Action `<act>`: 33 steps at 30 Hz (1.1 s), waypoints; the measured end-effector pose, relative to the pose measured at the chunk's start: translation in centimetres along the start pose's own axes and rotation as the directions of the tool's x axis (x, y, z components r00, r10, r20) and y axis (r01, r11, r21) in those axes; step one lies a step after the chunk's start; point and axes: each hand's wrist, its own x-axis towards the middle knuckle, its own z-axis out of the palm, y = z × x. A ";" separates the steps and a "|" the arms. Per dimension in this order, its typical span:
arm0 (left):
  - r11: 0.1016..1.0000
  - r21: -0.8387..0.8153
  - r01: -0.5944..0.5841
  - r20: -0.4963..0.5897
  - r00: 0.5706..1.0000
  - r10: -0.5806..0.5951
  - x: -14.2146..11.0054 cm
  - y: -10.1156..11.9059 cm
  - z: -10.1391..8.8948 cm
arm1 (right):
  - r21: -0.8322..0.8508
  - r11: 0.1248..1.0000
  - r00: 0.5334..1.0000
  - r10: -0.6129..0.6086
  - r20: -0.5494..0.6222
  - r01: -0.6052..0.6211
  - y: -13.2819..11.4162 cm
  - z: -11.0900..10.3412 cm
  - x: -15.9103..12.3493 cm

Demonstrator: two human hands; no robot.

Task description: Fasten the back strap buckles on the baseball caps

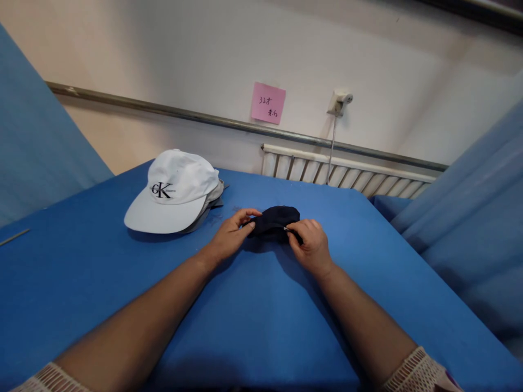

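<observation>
Both my hands hold a dark navy cloth piece, which looks like a folded cap [272,220], at the middle of the blue table [253,305]. My left hand [233,233] pinches its left edge between thumb and fingers. On the other side, my right hand [311,244] is closed on its right end, where a small shiny bit and a dark strap show by the thumb. To the left sits a white cap [175,182] with black "CK" lettering, stacked on other caps whose grey edges peek out beneath.
Behind the table are a white radiator [306,166] and a metal rail [196,115] along the wall. A pink note [268,103] and a socket with a plug [339,103] are above. Blue curtains [478,218] hang at both sides. A thin stick [14,237] lies far left.
</observation>
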 end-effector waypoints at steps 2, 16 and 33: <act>0.977 0.172 -0.124 -0.042 0.990 0.133 -0.5 0.3 0.3 | -0.023 1.000 1.000 -0.017 -0.009 0.016 -0.2 -0.2 0.1; 0.427 0.836 -0.345 -0.041 0.736 0.676 -1.3 0.6 2.3 | 0.110 0.992 0.995 0.065 -0.081 -0.056 -1.3 0.2 -0.1; 0.475 0.747 -0.464 0.046 0.750 0.660 -0.8 0.3 0.6 | -0.260 0.965 0.985 -0.064 -0.163 0.020 0.3 -0.2 0.1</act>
